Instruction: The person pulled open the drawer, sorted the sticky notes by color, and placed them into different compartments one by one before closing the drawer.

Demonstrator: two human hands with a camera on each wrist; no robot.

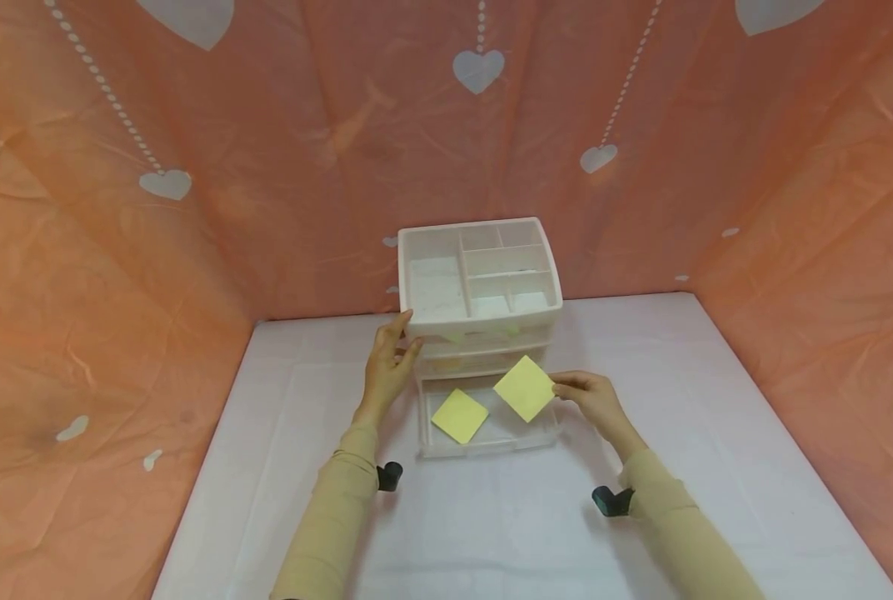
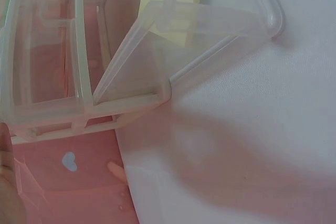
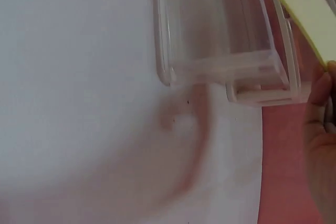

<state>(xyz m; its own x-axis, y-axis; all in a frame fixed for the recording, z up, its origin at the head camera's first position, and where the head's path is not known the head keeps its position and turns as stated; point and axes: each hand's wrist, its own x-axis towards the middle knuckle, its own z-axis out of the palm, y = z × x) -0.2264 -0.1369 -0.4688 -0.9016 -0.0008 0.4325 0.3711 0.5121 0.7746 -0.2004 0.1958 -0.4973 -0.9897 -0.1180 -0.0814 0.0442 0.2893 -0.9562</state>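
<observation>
A small white plastic drawer unit (image 1: 484,321) stands on the table, its lowest clear drawer (image 1: 491,450) pulled out. One yellow sticky note pad (image 1: 460,416) lies in that drawer, towards its left side. Above the drawer's right part, my right hand (image 1: 592,404) pinches a second yellow sticky note pad (image 1: 525,388) by its right corner; the pad's thin edge shows in the right wrist view (image 3: 304,11). My left hand (image 1: 388,367) holds the unit's front left corner between thumb and fingers. Only a sliver of that hand shows in the left wrist view.
The unit's top tray (image 1: 435,283) is split into several compartments. Two upper drawers (image 1: 484,362) are pushed in, with faint yellow-green shapes behind the top one's front. A white cloth (image 1: 491,533) covers the table; an orange curtain (image 1: 304,167) with hearts hangs around it.
</observation>
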